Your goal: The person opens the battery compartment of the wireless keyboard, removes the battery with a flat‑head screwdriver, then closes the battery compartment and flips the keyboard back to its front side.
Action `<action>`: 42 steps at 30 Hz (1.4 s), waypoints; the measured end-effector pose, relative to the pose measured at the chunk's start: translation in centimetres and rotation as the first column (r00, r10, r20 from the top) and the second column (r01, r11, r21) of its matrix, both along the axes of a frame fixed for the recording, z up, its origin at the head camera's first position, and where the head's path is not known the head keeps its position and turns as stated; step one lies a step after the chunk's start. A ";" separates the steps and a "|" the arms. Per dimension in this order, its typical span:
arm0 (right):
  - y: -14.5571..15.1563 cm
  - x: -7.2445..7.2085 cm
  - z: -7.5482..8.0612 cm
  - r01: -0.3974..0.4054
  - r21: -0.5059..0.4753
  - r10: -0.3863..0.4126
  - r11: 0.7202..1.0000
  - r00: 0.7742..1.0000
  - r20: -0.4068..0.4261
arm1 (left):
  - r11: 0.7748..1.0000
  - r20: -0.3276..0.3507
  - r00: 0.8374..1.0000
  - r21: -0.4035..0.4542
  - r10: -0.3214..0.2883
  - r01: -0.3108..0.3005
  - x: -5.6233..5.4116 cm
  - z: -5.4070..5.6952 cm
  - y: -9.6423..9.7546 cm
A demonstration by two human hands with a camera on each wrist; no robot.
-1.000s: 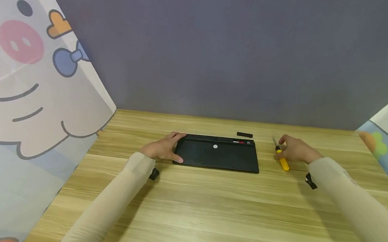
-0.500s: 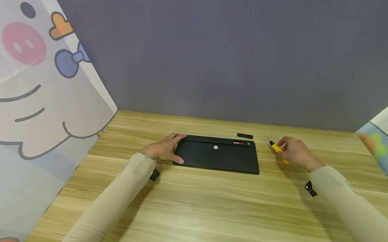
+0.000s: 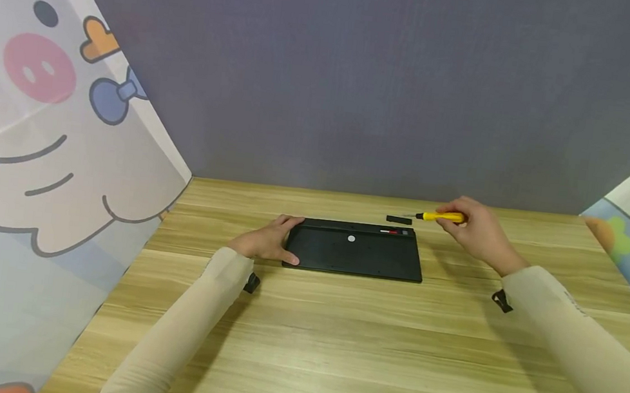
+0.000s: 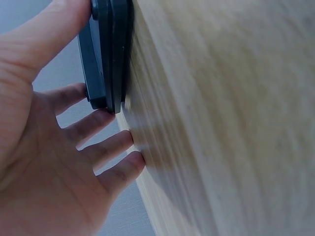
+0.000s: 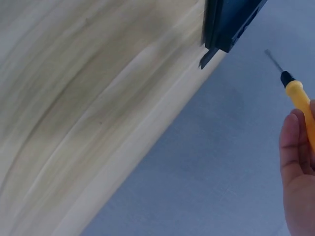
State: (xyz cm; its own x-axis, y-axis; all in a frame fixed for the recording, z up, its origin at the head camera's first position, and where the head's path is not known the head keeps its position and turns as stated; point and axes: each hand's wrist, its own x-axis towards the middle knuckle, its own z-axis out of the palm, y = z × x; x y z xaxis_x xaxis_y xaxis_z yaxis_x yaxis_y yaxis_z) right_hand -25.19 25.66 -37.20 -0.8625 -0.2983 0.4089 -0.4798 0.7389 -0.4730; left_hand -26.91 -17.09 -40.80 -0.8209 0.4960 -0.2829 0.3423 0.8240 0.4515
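Observation:
A black keyboard (image 3: pixel 351 256) lies underside up on the wooden table, a round white sticker on its back. My left hand (image 3: pixel 263 239) holds its left end, thumb at the front corner and fingers by the back corner; the left wrist view shows the fingertips (image 4: pixel 98 115) around that end. In the open slot at the keyboard's back right sits a red and white battery (image 3: pixel 389 231). My right hand (image 3: pixel 480 231) grips a yellow screwdriver (image 3: pixel 432 216) by its handle, shaft pointing left. Its tip is close to a small black strip (image 3: pixel 398 219) behind the keyboard.
A grey wall panel (image 3: pixel 326 94) rises along the table's back edge. Printed cartoon cloths (image 3: pixel 37 126) hang at the left and right sides. The wooden tabletop (image 3: pixel 333 341) stretches in front of the keyboard.
My right hand has lifted the screwdriver and moved it back and left, turning it from slanted to nearly level with its tip leftward. My left hand and the keyboard stay in place.

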 end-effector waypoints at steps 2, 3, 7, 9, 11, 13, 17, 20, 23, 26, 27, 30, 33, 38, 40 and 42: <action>-0.1 0.0 0.1 -0.006 -0.019 0.005 1.000 0.999 -0.035 | 1.000 0.000 1.000 0.004 0.000 0.000 0.0 0.0 0.0; -0.2 0.0 0.1 -0.011 -0.024 0.010 1.000 0.999 -0.049 | 1.000 0.000 1.000 0.006 0.000 0.000 0.0 0.0 0.0; -0.5 -0.2 0.2 -0.045 -0.029 0.042 0.999 0.995 -0.093 | 1.000 -0.004 1.000 0.009 0.002 -0.002 0.0 -0.1 -0.1; -0.7 -0.2 0.2 -0.065 -0.031 0.061 0.997 0.994 -0.096 | 1.000 -0.004 1.000 0.009 0.005 -0.005 0.0 -0.1 -0.1; -0.8 -0.3 0.2 -0.076 -0.034 0.073 0.997 0.994 -0.084 | 1.000 -0.002 1.000 0.010 0.009 -0.009 0.0 -0.1 0.0; -0.9 -0.2 0.2 -0.079 -0.035 0.077 0.996 0.995 -0.068 | 1.000 0.000 1.000 0.010 0.013 -0.013 0.1 -0.1 0.0; -1.1 -0.2 0.2 -0.081 -0.025 0.080 0.996 0.996 -0.042 | 1.000 0.004 1.000 0.011 0.017 -0.017 0.2 0.0 0.1; -1.2 -0.3 0.2 -0.085 -0.015 0.085 0.996 0.996 -0.023 | 1.000 0.003 1.000 0.008 0.019 -0.019 0.2 0.0 0.1; -1.3 -0.5 0.2 -0.084 -0.015 0.084 0.996 0.996 -0.003 | 1.000 0.002 1.000 0.005 0.020 -0.020 0.2 0.0 0.1; -1.6 -0.6 0.3 -0.086 -0.031 0.087 0.996 0.996 0.010 | 1.000 0.000 1.000 0.007 0.021 -0.021 0.1 0.0 0.1; -1.7 -0.6 0.3 -0.087 -0.032 0.088 0.996 0.996 0.011 | 1.000 -0.001 1.000 0.008 0.020 -0.020 0.1 0.0 0.1; -2.1 -0.6 0.4 -0.096 -0.036 0.097 0.995 0.995 0.013 | 1.000 -0.005 1.000 0.004 0.022 -0.022 0.2 -0.1 0.0; -2.4 -0.6 0.6 -0.095 -0.040 0.096 0.995 0.995 0.021 | 1.000 -0.002 1.000 -0.003 0.025 -0.025 0.2 -0.2 0.2; -2.8 -0.6 0.9 -0.063 -0.058 0.067 0.996 0.996 0.055 | 1.000 0.009 1.000 -0.001 0.023 -0.023 0.3 -0.1 0.4; -2.6 -0.9 0.9 -0.033 -0.064 0.038 0.997 0.996 0.083 | 1.000 0.009 1.000 0.000 0.023 -0.023 0.3 0.0 0.5; -2.4 -1.3 0.9 -0.002 -0.071 0.010 0.997 0.993 0.116 | 1.000 0.008 1.000 -0.003 0.025 -0.025 0.3 0.0 0.5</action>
